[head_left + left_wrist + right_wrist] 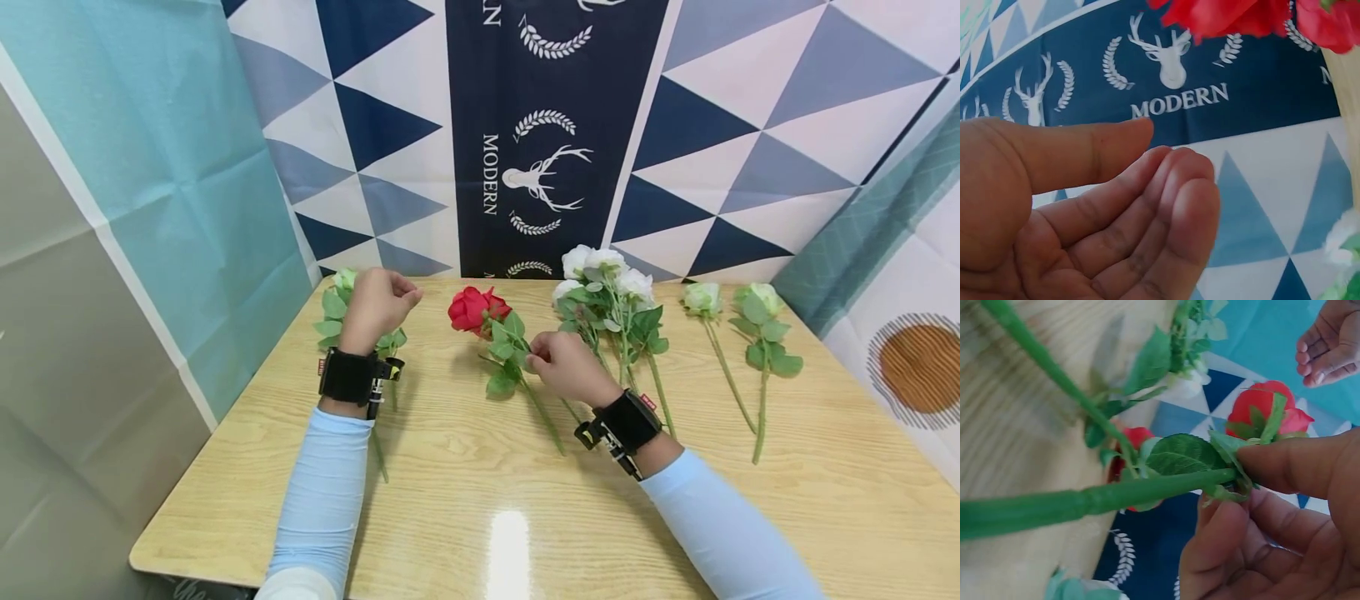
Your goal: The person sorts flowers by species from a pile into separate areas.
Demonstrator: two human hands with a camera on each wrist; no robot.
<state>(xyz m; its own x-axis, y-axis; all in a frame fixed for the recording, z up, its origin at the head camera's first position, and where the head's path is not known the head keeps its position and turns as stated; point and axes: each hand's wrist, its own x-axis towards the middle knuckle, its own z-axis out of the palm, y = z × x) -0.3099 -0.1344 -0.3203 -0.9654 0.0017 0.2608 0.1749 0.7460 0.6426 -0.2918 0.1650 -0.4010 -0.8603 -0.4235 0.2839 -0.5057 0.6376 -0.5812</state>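
Observation:
My right hand point(573, 367) pinches the leafy green stem of a red artificial rose point(1260, 406) between thumb and fingers. In the right wrist view the held stem point(1054, 509) runs off to the left, and a second red rose point(1138, 434) lies lower behind it, partly hidden by leaves. Seen from the head, the two red blooms point(472, 308) overlap at mid-table. To their left, my left hand point(377, 308) is raised with loosely bent fingers and holds nothing. Beneath it are pale green roses point(334, 304), partly covered by the hand and wrist.
A bunch of white roses point(603, 271) lies beyond my right hand at the back. Two pale green roses point(702, 298) with long stems lie further right on the wooden table point(435, 517). A patterned cloth point(405, 192) hangs along the table's back edge.

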